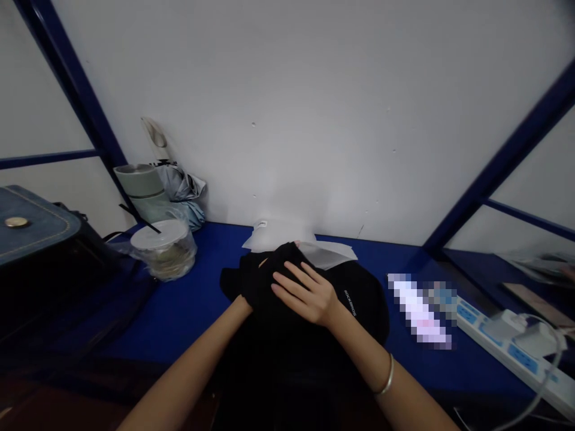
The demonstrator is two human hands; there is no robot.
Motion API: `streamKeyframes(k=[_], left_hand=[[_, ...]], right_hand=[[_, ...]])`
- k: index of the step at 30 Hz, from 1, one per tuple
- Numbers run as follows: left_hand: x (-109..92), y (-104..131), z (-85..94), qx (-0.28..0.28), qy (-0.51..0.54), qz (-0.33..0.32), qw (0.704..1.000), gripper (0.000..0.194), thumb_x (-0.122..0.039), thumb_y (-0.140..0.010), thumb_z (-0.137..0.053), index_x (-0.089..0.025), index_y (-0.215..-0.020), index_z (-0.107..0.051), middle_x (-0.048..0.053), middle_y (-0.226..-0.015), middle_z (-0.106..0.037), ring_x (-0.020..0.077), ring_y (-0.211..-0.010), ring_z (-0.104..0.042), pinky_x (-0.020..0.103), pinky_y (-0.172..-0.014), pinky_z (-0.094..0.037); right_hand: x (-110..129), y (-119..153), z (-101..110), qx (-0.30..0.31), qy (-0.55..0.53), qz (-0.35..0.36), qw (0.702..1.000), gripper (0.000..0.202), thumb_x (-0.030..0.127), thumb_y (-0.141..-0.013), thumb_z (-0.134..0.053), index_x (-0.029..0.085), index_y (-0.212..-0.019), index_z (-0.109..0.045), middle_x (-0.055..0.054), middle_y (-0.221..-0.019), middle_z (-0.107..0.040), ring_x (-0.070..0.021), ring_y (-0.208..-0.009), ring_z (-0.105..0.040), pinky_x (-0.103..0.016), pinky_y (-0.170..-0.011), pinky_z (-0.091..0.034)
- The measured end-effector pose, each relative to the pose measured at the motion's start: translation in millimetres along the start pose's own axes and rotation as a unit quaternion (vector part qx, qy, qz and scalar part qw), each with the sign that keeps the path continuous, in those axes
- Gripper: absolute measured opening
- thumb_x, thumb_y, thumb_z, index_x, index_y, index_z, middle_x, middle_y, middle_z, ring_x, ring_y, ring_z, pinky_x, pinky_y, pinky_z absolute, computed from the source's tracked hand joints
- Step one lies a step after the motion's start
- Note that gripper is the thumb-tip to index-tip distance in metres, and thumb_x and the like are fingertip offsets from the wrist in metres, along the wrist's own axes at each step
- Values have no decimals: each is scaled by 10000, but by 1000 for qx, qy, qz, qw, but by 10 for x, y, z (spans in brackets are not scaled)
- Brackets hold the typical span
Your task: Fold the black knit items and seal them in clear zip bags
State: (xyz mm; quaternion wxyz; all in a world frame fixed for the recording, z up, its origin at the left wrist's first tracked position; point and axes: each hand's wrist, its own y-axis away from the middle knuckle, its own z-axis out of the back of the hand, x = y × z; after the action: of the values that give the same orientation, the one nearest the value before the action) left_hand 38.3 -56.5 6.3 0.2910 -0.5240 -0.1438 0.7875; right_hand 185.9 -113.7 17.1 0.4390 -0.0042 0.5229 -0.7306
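A black cloth item with small white lettering lies bunched at the front middle of the blue desk. My left hand goes into or under a raised fold of it, so its fingers are almost wholly covered. At the top of the fold a small bit of skin shows, perhaps a fingertip. My right hand rests on the fold from the other side, fingers stretched out and slightly spread, palm down. Behind the cloth lie a white packet and a translucent sheet or bag.
At left stand a lidded cup in clear plastic with a straw, a pale green tumbler, a folded umbrella and a blue bag. On the right are a blurred bright object and a power strip with a white cable.
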Motion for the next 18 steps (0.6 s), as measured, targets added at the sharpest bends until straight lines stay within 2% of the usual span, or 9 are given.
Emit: streamKeyframes(k=[3, 5, 9, 11, 14, 16, 18], left_hand=[[-42, 22, 35, 46, 63, -7, 997, 379, -192, -817, -382, -174, -1183, -482, 43, -1244, -509, 161, -1145, -475, 321, -994, -379], [-66, 47, 42, 53, 80, -7, 995, 427, -191, -776, -465, -157, -1202, -465, 72, -1283, -465, 179, -1179, -438, 338, -1026, -337], [-170, 128, -8, 52, 23, -49, 997, 617, -8, -655, -447, -181, -1247, -429, 73, -1312, -425, 192, -1215, -387, 365, -1043, -298], [-254, 191, -59, 66, -2, -65, 996, 723, 51, -600, -381, -215, -1271, -401, 57, -1330, -402, 189, -1229, -367, 343, -1015, -337], [-389, 300, -142, 101, -2, -69, 992, 785, 60, -585, -351, -252, -1305, -343, 52, -1358, -360, 202, -1218, -381, 280, -865, -472], [-461, 357, -175, 125, -5, -88, 988, 791, 63, -591, -347, -259, -1313, -325, 50, -1371, -342, 216, -1231, -361, 280, -834, -489], [-496, 382, -163, 130, -9, -98, 987, 760, 65, -608, -347, -256, -1297, -352, 52, -1363, -355, 218, -1221, -377, 279, -811, -502]], right_hand=[[-6, 129, -72, 39, -21, -53, 998, 255, 121, -832, -435, 151, -1017, -607, -42, -1080, -633, -205, -1134, -486, -334, -855, -492], [-31, 235, -110, 62, -5, -104, 993, 276, 102, -830, -422, 123, -1040, -599, -72, -1097, -622, -218, -1138, -481, -341, -851, -490], [-85, 320, -150, 121, 61, -181, 974, 274, 96, -813, -436, 118, -1022, -611, -89, -1099, -619, -239, -1054, -543, -335, -804, -504], [-103, 297, -166, 171, 82, -228, 955, 279, 98, -804, -437, 125, -1022, -610, -101, -1091, -620, -246, -985, -578, -338, -759, -513], [-127, 251, -218, 248, 79, -306, 915, 301, 82, -782, -435, 124, -1028, -603, -136, -994, -651, -250, -851, -622, -357, -695, -513], [-146, 240, -275, 270, 68, -329, 902, 320, 72, -766, -434, 127, -1035, -597, -146, -915, -669, -252, -802, -631, -375, -690, -506], [-170, 246, -330, 273, 48, -333, 901, 337, 73, -756, -429, 130, -1048, -588, -148, -889, -673, -257, -822, -626, -394, -718, -494]])
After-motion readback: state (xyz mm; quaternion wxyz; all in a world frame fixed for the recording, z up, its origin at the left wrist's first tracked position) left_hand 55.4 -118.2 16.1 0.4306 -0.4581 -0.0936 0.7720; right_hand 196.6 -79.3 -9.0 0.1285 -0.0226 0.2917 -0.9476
